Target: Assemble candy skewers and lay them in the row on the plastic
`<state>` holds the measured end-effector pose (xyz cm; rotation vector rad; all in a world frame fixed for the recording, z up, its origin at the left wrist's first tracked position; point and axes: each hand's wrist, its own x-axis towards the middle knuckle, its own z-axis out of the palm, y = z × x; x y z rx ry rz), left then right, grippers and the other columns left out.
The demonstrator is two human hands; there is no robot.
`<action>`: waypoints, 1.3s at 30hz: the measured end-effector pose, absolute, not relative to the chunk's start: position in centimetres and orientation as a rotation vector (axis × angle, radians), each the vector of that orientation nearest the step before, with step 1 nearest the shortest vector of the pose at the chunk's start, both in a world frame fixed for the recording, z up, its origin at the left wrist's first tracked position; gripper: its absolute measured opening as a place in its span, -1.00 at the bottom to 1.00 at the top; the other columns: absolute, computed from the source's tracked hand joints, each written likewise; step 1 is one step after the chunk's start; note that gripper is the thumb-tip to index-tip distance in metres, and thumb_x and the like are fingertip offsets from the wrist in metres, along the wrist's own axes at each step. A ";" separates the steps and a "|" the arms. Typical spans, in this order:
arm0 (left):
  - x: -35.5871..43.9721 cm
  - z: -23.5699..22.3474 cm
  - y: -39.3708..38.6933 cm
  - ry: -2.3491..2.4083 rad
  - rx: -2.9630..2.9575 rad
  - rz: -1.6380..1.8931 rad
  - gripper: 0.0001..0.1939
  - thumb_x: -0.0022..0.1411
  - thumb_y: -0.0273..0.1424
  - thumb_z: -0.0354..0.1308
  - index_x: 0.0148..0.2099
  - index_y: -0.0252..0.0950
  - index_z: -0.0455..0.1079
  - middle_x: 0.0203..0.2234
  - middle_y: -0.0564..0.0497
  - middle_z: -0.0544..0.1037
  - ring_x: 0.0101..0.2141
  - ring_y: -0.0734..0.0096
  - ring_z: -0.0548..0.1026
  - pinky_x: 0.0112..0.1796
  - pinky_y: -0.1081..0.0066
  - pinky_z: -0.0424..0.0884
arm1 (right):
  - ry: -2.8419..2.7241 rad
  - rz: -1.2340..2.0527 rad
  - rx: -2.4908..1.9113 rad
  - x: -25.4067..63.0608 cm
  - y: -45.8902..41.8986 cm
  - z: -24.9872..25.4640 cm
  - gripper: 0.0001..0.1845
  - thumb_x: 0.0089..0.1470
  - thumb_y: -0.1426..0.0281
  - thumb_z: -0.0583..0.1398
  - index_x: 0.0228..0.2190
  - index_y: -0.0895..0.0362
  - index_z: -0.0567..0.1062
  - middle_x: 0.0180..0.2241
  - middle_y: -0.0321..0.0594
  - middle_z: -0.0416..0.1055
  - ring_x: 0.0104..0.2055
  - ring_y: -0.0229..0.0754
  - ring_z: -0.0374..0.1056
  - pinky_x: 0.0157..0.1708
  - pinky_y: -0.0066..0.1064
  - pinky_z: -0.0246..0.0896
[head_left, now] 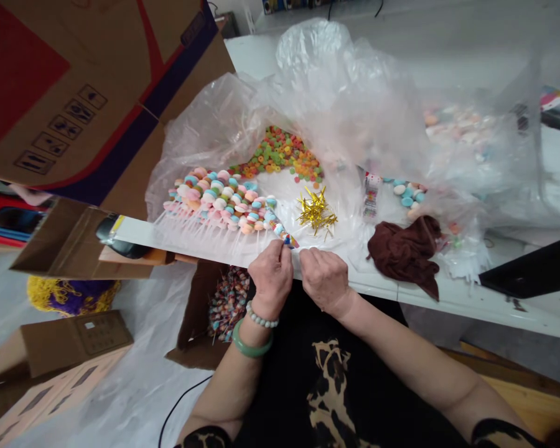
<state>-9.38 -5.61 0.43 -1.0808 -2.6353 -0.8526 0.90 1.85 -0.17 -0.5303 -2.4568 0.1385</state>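
My left hand (270, 278) and my right hand (324, 280) meet at the near edge of the white table (448, 298), both closed in a pinch. The left fingers grip a small wrapped candy stick (285, 237) with a coloured tip. The right fingers pinch something small and pale that I cannot make out. Just beyond lie a heap of pastel candy sticks (221, 199), a pile of coloured ring candies (280, 152) and a bunch of gold twist ties (316, 212), all on clear plastic sheeting (336, 93).
A brown cloth (406, 252) lies right of my hands. A large cardboard box (74, 87) stands at the left. Below the table edge an open carton (200, 323) holds wrapped lollipops (228, 302). More cartons and plastic cover the floor at lower left.
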 end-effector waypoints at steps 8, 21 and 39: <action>-9.6 0.7 -6.0 -2.715 -1.170 -1.137 -0.76 0.26 -0.40 0.02 -0.48 -0.25 0.24 -0.64 0.14 0.30 -0.57 0.51 0.26 -0.46 0.47 0.14 | -2.523 0.267 -0.385 1.6 2.3 -1.2 -0.63 0.18 0.52 0.05 -0.03 0.17 0.51 -0.52 -0.23 0.41 -0.49 -0.19 0.24 -0.42 -0.30 0.00; -9.3 -0.3 -5.9 -2.469 -1.090 -0.824 -0.78 0.31 -0.40 -0.04 -0.31 -0.28 0.40 -0.63 0.06 0.40 -0.59 0.45 0.33 -0.49 0.42 0.13 | -2.204 0.890 -0.666 1.7 2.3 -0.4 -0.71 0.19 0.44 0.06 -0.08 0.12 0.46 -0.43 -0.24 0.53 -0.47 -0.21 0.41 -0.39 -0.43 0.25; -8.9 0.4 -4.6 -2.747 -1.010 -1.388 -0.68 0.28 -0.28 0.11 0.04 -0.26 0.32 -0.36 0.01 0.54 -0.47 0.46 0.46 -0.43 0.48 0.31 | -2.070 1.260 -0.806 0.4 2.2 -0.2 -0.75 0.14 0.44 0.06 -0.12 0.09 0.38 -0.63 -0.45 0.29 -0.58 -0.26 0.26 -0.48 -0.47 0.13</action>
